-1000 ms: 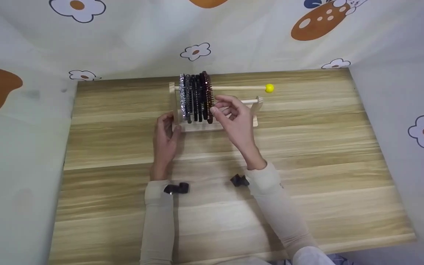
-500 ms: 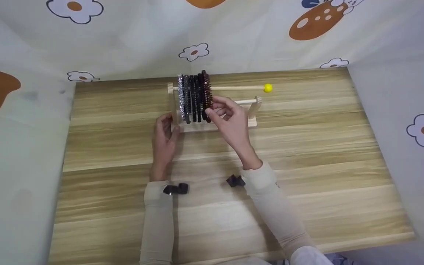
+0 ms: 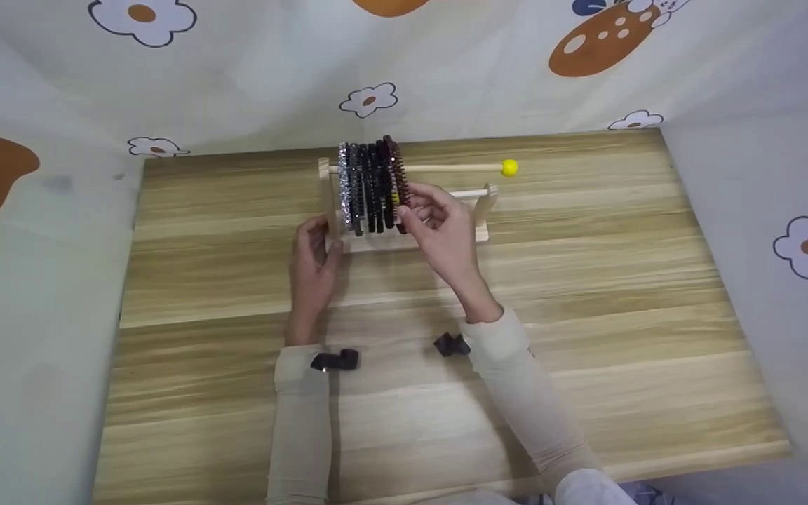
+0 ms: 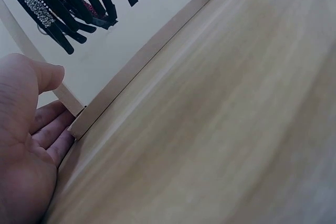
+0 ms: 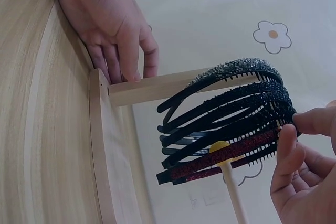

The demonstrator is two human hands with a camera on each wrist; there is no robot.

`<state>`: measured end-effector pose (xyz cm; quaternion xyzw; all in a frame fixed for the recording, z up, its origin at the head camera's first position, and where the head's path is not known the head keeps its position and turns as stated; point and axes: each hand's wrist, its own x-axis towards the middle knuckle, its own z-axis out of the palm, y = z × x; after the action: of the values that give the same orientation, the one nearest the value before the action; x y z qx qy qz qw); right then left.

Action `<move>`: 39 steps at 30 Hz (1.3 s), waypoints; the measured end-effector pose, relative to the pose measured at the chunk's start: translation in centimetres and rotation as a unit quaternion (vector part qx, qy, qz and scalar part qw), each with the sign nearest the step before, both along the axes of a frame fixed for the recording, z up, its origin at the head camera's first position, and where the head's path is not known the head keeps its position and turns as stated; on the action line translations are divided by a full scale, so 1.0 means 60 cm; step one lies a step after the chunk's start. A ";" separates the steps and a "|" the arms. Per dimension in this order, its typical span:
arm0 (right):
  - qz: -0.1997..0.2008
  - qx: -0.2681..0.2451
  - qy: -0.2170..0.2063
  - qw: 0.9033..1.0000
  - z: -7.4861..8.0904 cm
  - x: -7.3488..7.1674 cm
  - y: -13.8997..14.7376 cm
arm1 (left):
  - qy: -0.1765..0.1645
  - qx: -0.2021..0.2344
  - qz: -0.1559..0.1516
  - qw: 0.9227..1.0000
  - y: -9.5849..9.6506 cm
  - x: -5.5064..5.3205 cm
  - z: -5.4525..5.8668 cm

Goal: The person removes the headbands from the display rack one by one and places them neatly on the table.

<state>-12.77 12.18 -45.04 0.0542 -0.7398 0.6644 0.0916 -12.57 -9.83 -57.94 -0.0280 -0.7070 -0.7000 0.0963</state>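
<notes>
Several headbands (image 3: 369, 186), silver, black and dark red, hang on the upper rod (image 3: 456, 167) of a wooden stand (image 3: 328, 203). My right hand (image 3: 446, 235) pinches the dark red headband (image 3: 397, 165) at the right end of the row between thumb and fingers. In the right wrist view, the right hand (image 5: 307, 169) is at the toothed curve of the dark red headband (image 5: 226, 153). My left hand (image 3: 314, 270) holds the foot of the stand's left upright. In the left wrist view, the left hand's thumb (image 4: 50, 76) lies beside the upright, its fingers behind the base corner.
A yellow ball (image 3: 509, 167) caps the upper rod's right end. A lower rod (image 3: 470, 193) comes from the right upright (image 3: 487, 203); its yellow ball (image 5: 219, 149) shows among the headbands. The wood-grain table (image 3: 586, 315) meets a patterned cloth (image 3: 250, 84) behind.
My right hand moves slightly left, then back a little right with the dark red headband, whose lower part now stands apart and shows yellow behind it. My left hand stays in place.
</notes>
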 end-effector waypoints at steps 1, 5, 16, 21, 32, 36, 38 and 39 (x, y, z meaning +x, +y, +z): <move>-0.001 -0.002 0.001 1.000 0.000 0.000 0.001 | 0.000 -0.001 0.000 1.000 0.000 0.000 0.000; -0.006 -0.010 0.009 1.000 0.000 0.002 0.006 | -0.005 -0.006 0.001 1.000 0.000 0.000 0.002; -0.027 -0.027 0.032 0.999 0.002 0.011 0.023 | -0.012 -0.008 0.001 1.000 0.000 0.002 0.000; -0.036 -0.030 0.048 0.998 0.005 0.013 0.028 | -0.008 -0.011 0.005 1.000 0.000 0.002 -0.001; -0.049 -0.042 0.055 0.996 0.013 0.015 0.041 | -0.011 -0.013 0.006 1.000 0.000 0.002 0.001; -0.050 -0.049 0.064 0.996 0.021 0.018 0.045 | -0.012 -0.012 0.006 1.000 -0.001 0.001 -0.001; -0.051 -0.049 0.068 0.995 0.023 0.019 0.047 | -0.013 -0.015 0.007 1.000 -0.002 0.000 -0.002; -0.051 -0.050 0.070 0.995 0.024 0.020 0.048 | -0.012 -0.016 0.007 1.000 -0.001 0.000 -0.002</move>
<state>-11.58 15.05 -43.63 0.0578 -0.6993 0.6895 0.1794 -12.59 -9.90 -58.06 -0.0163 -0.7191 -0.6885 0.0929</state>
